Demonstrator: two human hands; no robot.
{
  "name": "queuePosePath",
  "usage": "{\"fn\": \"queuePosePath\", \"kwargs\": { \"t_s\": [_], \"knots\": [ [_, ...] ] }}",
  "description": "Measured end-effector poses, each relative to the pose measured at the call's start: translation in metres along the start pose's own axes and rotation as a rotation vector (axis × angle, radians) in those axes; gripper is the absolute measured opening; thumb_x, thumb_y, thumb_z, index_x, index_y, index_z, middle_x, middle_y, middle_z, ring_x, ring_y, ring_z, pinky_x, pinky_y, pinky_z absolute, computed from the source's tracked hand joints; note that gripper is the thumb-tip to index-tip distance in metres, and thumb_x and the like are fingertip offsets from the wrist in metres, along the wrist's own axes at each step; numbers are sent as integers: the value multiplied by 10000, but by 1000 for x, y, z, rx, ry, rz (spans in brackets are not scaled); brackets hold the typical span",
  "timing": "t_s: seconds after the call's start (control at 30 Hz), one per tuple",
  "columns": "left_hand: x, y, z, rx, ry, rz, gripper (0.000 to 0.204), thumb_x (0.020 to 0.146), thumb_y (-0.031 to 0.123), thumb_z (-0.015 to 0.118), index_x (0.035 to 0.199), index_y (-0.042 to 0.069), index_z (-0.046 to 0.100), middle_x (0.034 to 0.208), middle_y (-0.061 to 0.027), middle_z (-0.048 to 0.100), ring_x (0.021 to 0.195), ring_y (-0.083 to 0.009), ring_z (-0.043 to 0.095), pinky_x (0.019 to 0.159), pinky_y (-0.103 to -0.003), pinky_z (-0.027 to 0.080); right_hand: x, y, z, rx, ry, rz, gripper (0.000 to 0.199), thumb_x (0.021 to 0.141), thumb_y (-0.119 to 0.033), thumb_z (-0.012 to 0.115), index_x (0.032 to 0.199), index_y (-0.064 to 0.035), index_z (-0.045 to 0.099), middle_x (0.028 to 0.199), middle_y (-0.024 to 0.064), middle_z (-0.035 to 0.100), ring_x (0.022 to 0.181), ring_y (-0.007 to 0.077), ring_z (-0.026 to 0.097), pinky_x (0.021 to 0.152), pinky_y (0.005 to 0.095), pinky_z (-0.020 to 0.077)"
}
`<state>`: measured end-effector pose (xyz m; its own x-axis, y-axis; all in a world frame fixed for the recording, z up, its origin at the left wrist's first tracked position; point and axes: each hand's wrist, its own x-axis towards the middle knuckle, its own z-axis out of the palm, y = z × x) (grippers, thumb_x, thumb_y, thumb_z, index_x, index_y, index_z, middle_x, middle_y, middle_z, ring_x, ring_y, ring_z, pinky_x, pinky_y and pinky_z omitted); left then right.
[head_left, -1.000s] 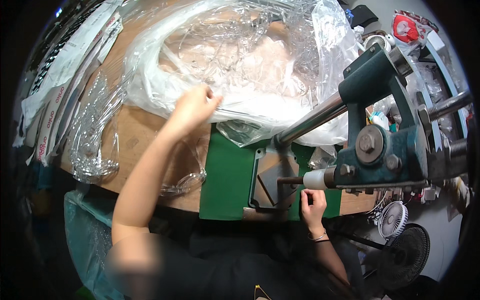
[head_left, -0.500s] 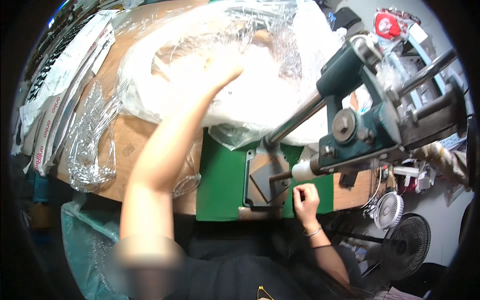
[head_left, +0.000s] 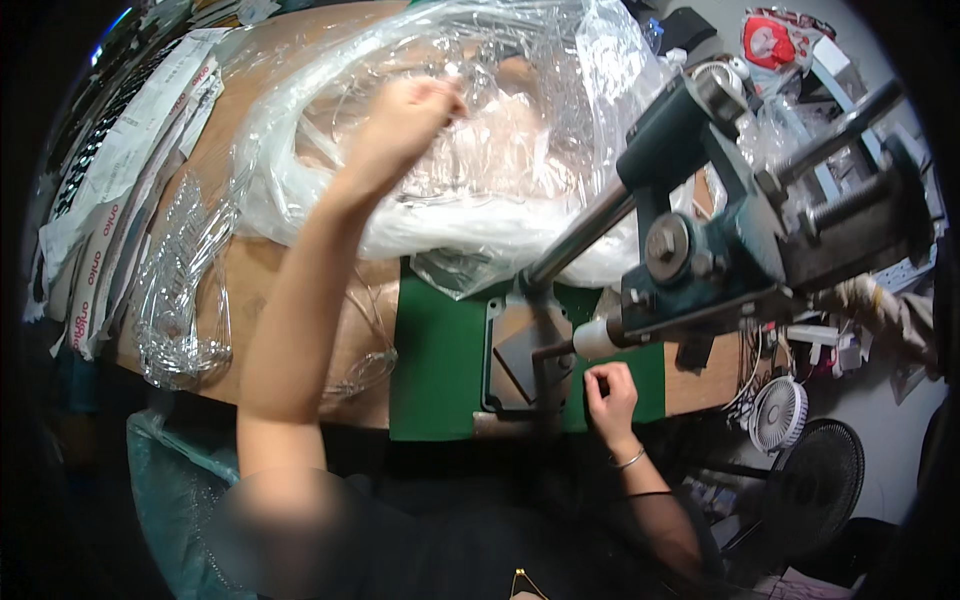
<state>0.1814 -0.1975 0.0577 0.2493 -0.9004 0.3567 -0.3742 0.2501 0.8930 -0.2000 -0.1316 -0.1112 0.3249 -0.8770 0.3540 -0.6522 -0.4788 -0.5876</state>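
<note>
The left hand [head_left: 405, 120] is stretched far across the brown wooden workbench [head_left: 250, 290], its fingers curled shut into the large crumpled clear plastic bag of transparent moulded pieces [head_left: 470, 170] that fills the bench's far middle; it appears to pinch something inside, though whether that is film or one of the clear pieces I cannot tell. The bag lies mouth towards the person, probably so that a hand can go straight in.

The right hand [head_left: 610, 390] rests at the near edge of the green rectangular mat [head_left: 435, 370], fingers loosely bent with thumb and forefinger close together; what they hold, if anything, is too small to tell. It sits just under the white rounded handle knob [head_left: 597, 340] of the teal cast-metal hand press [head_left: 700, 250], which stands towards the bench's right edge. The press's long steel lever bar [head_left: 585, 235] runs diagonally, from the dark plate on the mat up towards the far right.

More clear plastic pieces [head_left: 185, 290] lie heaped near the left edge
</note>
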Motion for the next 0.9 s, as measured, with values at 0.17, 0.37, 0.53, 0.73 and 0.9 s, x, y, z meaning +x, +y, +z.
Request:
{"fn": "queuePosePath", "kwargs": {
  "t_s": [0.17,0.37,0.53,0.73,0.9],
  "knots": [
    [-97,72,-8,305,122,-15,506,862,-21,309,1340,133,368,1034,-162,552,651,-97,530,603,-209,478,35,-16,-5,-265,-220,-194,312,780,-129,627,1052,-17,523,1069,139,514,928,313,545,774,364,467],
    [-143,65,-14,564,30,18,220,851,35,496,1060,47,564,993,-128,564,762,-140,571,606,-237,474,13,-15,-8,-396,-253,-323,346,793,-76,565,1125,8,514,1069,154,531,820,271,538,745,335,468],
    [-166,45,-61,1228,41,269,206,860,204,569,857,-1,578,848,-120,599,758,-186,634,645,-285,503,37,-12,-44,-41,-113,-6,175,806,-63,578,970,-1,583,921,138,577,800,227,572,700,283,468],
    [-194,64,-6,-734,-13,-411,295,948,277,400,1022,-7,436,682,-61,543,457,-68,473,648,-236,519,15,20,-3,132,-69,129,63,785,-87,632,802,-30,612,738,56,564,639,142,541,591,251,448],
    [-212,70,38,-1221,-6,-367,607,933,253,440,1383,-11,129,1086,-104,525,805,-147,549,790,-353,483,19,18,-3,62,-134,35,72,754,-85,654,775,-34,607,715,66,547,670,189,531,622,291,446]
  ]
}}
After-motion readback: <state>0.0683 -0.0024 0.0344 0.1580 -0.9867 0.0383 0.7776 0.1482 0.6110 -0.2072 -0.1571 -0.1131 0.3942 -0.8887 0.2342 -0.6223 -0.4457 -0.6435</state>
